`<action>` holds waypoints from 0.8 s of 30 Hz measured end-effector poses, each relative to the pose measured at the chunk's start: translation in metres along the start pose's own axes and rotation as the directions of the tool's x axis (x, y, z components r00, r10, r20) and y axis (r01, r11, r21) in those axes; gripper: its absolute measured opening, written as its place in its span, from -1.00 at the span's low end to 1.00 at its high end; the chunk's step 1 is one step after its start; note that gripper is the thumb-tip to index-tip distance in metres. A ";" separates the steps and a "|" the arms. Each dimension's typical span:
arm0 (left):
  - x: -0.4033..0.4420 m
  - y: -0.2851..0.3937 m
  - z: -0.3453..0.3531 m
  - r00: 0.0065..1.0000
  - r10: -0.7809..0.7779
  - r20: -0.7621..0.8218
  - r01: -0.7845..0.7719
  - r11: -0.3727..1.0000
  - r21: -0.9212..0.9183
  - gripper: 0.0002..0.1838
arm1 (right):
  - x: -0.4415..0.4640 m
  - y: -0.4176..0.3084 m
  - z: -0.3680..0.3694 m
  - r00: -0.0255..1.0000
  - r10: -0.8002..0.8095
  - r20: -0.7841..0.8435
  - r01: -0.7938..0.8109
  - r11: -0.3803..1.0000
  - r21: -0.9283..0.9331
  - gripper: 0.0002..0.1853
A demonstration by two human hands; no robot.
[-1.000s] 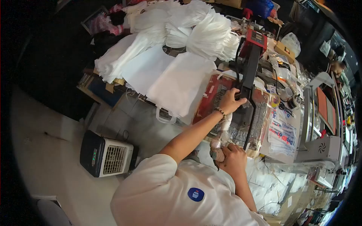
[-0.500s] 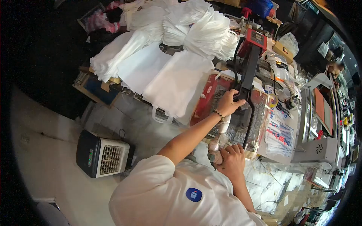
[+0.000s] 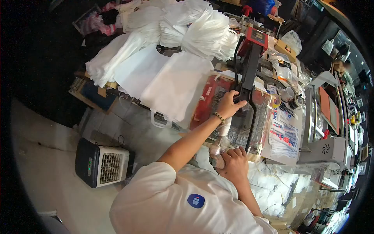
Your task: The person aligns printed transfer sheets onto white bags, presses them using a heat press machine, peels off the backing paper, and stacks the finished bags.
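Note:
A red and black press machine [image 3: 247, 74] stands on the bench, its control box at the back. My left hand [image 3: 229, 104] rests on the dark frame of the press, thumb and fingers apart. Near my body, my right hand [image 3: 234, 163] is wrapped round the end of a taped handle [image 3: 217, 150], which is bound in clear and pale wrapping. Left of the press lies a flat white bag [image 3: 175, 85] with its loop handle hanging over the edge. Large bundles of white bags [image 3: 202, 29] are piled behind it.
A black and white air cooler [image 3: 102, 163] stands on the floor at left. Printed sheets [image 3: 283, 136] lie right of the press, beside tape rolls [image 3: 287, 93]. Farther right is a grey machine [image 3: 323, 150]. A person [image 3: 339, 67] is partly visible at far right.
The whole view has shifted, so the bench and the cooler appear farther left. Both hands keep their places on the press and its handle.

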State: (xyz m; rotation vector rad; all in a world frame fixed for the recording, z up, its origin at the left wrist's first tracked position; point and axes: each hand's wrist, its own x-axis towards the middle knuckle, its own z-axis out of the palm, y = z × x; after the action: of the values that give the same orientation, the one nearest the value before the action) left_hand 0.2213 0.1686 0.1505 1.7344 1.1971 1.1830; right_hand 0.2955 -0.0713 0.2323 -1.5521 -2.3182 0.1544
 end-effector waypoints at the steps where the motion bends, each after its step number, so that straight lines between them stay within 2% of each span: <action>1: 0.000 0.000 0.000 1.000 0.005 -0.008 -0.005 1.000 -0.013 -0.36 | 0.000 0.000 -0.001 1.000 -0.007 -0.006 0.007 1.000 -0.011 -0.61; 5: -0.001 0.004 -0.002 0.999 -0.036 0.024 0.037 0.999 -0.026 -0.36 | -0.002 0.002 0.004 0.999 0.015 0.032 -0.015 1.000 0.005 -0.63; 7: -0.002 0.006 -0.002 1.000 -0.024 -0.011 0.024 1.000 0.003 -0.35 | -0.002 0.001 0.004 0.996 0.046 0.082 -0.047 0.999 0.015 -0.63; 10: -0.001 0.005 -0.004 0.999 -0.038 0.032 0.038 0.999 0.002 -0.31 | -0.002 0.002 0.003 0.996 0.042 0.074 -0.043 0.999 0.019 -0.61; 17: -0.001 0.006 -0.005 0.999 -0.028 0.025 0.028 0.999 -0.039 -0.33 | -0.002 0.001 0.002 0.994 0.049 0.102 -0.051 0.998 0.020 -0.63; 19: -0.002 0.013 -0.010 0.999 -0.032 0.043 0.031 0.999 0.029 -0.29 | -0.002 0.001 0.002 0.991 0.053 0.123 -0.057 0.998 0.031 -0.66; 24: -0.003 0.013 -0.009 0.998 -0.044 0.034 0.042 0.999 0.034 -0.28 | -0.002 0.004 0.003 0.992 0.026 0.121 -0.028 1.000 0.010 -0.68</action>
State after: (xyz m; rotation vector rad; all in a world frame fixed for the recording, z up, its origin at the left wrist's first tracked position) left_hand 0.2158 0.1625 0.1645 1.7379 1.2337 1.1093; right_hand 0.2984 -0.0711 0.2282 -1.6102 -2.3840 0.2757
